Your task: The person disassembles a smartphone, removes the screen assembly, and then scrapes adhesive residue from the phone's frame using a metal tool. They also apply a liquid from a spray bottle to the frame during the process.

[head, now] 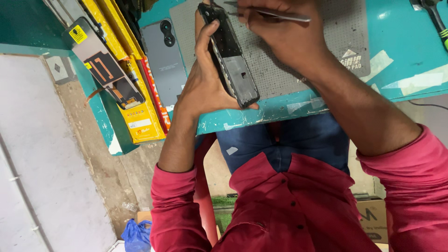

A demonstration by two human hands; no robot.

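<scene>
Black and long, the opened phone frame [229, 56] shows its bare insides and stands tilted on its edge over the grey mat [298, 56]. The left hand [205, 79] reaches up from below the mat's near edge and wraps its fingers tight around the frame. The right hand [280, 32] bends over the mat, pinching thin metal tweezers [275, 14] by the frame's top.

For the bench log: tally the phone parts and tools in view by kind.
Opened phone bodies: 1, in the left hand at
Back covers: 1
Display panels: 1
Tweezers: 1, in the right hand
Screwdrivers: 1
Total: 5
</scene>
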